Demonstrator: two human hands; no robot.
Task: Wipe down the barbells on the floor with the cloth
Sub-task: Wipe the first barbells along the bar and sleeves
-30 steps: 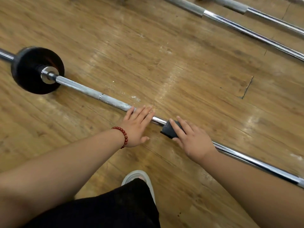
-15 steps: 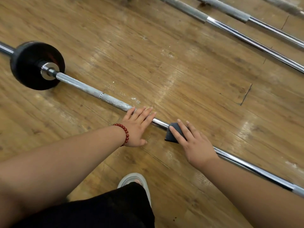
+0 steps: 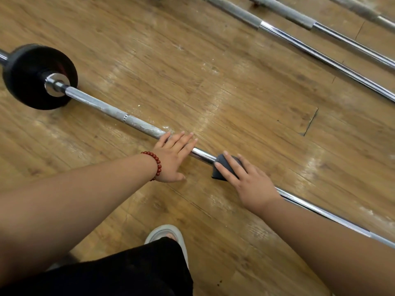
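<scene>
Barbell lies on floor, plate at its left end. Left hand flat across the bar, fingers straight, close together. Right hand presses dark cloth onto the bar, fingers straight, slightly apart. Risks: bar rolls under flat palms; unclamped cloth slips off, underside missed.

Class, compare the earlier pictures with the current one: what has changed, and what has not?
The right hand slid the cloth a little along the bar, away from the left hand, so more chrome shows between them. Nothing was taken up or let go. The left hand stayed flat on the bar; the plate stayed put.
</scene>
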